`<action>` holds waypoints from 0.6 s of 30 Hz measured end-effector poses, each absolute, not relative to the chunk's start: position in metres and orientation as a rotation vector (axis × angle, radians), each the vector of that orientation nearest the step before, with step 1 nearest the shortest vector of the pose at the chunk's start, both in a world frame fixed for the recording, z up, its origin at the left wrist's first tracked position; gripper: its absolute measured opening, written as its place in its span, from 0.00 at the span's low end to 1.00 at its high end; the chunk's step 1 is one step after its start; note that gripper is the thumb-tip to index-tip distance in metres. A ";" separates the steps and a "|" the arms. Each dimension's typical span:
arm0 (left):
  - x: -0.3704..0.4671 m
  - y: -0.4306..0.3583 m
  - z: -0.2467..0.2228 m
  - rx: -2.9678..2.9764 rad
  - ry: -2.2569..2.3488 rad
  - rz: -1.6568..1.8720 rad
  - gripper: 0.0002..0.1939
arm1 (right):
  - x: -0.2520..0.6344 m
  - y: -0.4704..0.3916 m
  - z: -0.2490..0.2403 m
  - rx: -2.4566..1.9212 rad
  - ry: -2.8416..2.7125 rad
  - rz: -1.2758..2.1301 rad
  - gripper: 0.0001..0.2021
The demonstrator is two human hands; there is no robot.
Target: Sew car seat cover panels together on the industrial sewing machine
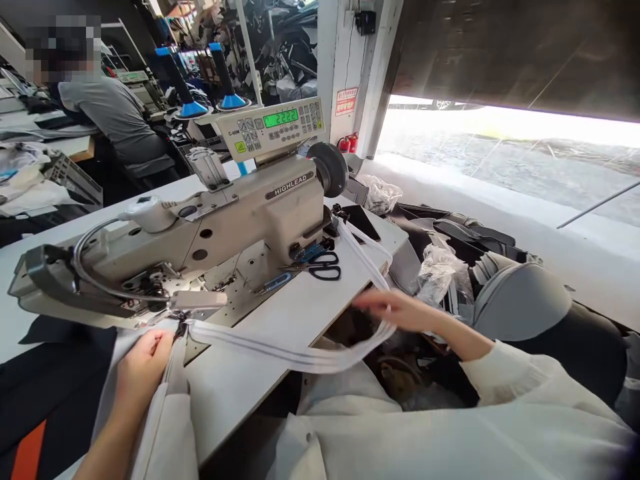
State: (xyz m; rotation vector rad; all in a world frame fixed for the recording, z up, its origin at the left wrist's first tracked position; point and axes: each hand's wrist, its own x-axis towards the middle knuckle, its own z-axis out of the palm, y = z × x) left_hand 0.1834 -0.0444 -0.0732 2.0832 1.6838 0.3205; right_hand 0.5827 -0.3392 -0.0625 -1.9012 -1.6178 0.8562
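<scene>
My left hand (145, 363) is closed on a light grey fabric piece (173, 427) in front of the sewing machine's needle area (175, 317). Its fingertips press the cloth close to the presser foot. From there a long white strip with dark lines along it (300, 359) runs right, hangs off the table edge and loops up to the back of the table. My right hand (387, 308) is beside that loop, touching or overlapping it. Motion smears its fingers, so their grip is unclear.
Black-handled scissors (325, 267) and blue thread snips (277, 283) lie by the machine arm (240, 220). Dark fabric with an orange stripe (30, 453) is at left. Cut pieces (525, 300) are piled at right. A person in grey (115, 120) sits behind.
</scene>
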 end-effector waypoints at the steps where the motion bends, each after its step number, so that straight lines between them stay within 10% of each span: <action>1: 0.183 -0.044 -0.075 2.087 1.684 0.330 0.14 | 0.605 -0.327 -0.062 -2.133 -1.452 0.532 0.20; 4: 0.182 -0.042 -0.077 2.087 1.671 0.383 0.14 | 0.662 -0.283 -0.068 -2.508 -1.041 0.043 0.23; 18: 0.187 -0.052 -0.080 1.998 1.733 0.490 0.12 | 0.719 -0.210 -0.089 -2.620 -1.072 0.149 0.42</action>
